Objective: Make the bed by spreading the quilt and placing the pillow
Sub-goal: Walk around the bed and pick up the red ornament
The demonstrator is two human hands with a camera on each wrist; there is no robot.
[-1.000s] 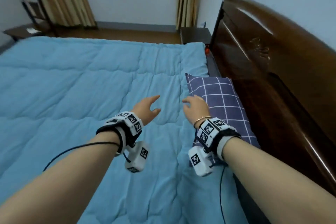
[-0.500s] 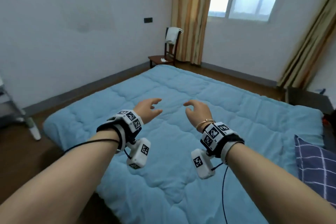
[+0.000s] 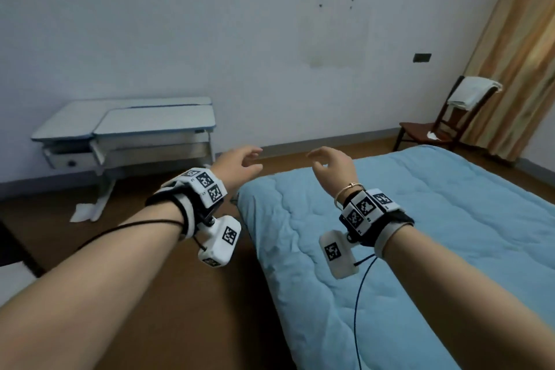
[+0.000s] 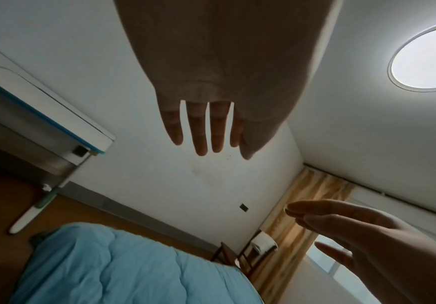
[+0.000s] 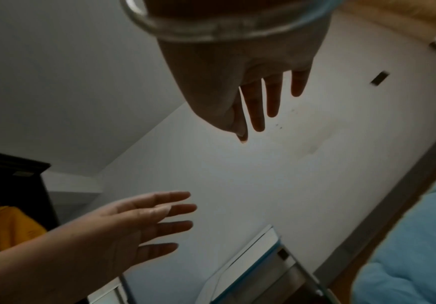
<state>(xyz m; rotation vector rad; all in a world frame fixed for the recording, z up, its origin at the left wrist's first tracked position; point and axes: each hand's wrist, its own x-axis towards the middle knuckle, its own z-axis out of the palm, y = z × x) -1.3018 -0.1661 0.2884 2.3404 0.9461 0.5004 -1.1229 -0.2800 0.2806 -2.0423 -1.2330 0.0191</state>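
The light blue quilt point(image 3: 420, 234) lies spread flat over the bed at the right of the head view, its near corner by the wooden floor. It also shows low in the left wrist view as the quilt point(image 4: 123, 267). My left hand point(image 3: 240, 162) hovers over the floor just left of the bed corner, fingers straight and holding nothing. My right hand point(image 3: 333, 165) hangs in the air above the quilt's corner, also empty with relaxed fingers. Both wrist views show straight, spread fingers point(image 4: 201, 131) and fingers point(image 5: 255, 107). The pillow is out of view.
A pale blue-grey desk point(image 3: 129, 129) stands against the wall at the left. A dark wooden chair point(image 3: 444, 126) with a white cloth over its back sits by the tan curtain point(image 3: 522, 54) at the far right. Brown wooden floor point(image 3: 180, 309) runs beside the bed.
The view has swung left from the headboard and checked pillow to the foot of the bed and the desk. Both hands stay raised, empty and a little apart.
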